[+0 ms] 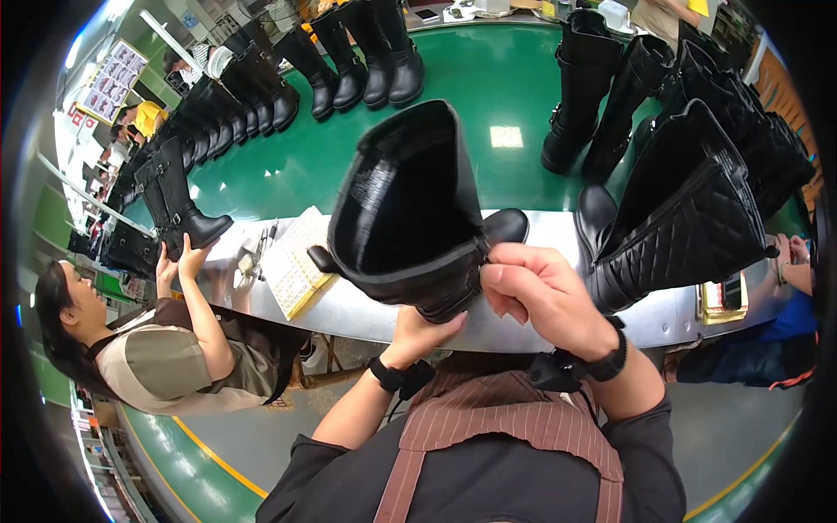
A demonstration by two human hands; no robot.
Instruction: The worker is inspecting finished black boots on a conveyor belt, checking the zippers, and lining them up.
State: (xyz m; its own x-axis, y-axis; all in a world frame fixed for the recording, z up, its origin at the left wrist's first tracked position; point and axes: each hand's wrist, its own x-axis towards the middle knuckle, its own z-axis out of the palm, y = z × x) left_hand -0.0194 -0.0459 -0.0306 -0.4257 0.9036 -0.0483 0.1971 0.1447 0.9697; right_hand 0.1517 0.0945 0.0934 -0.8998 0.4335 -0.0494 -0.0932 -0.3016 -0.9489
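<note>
A tall black boot (471, 187) is held upright before me, its wide shaft opening facing up toward me. My left hand (420, 335) wraps round the lower shaft from below. At the right side of the opening, my right hand (551, 295) pinches the boot's edge between thumb and forefinger; any small part inside that pinch is hidden. The boot's black toe (506, 226) shows beyond the shaft. Just right of my right hand stands another tall black boot (671, 218) with a quilted shaft, on the metal edge of the table (558, 228).
Rows of black boots (405, 74) line the green tabletop (488, 96) at far left and right. Left of my boot lie printed sheets (301, 253). A co-worker (174, 349) at left holds up a boot (174, 200). Another person's hands (792, 257) show at right.
</note>
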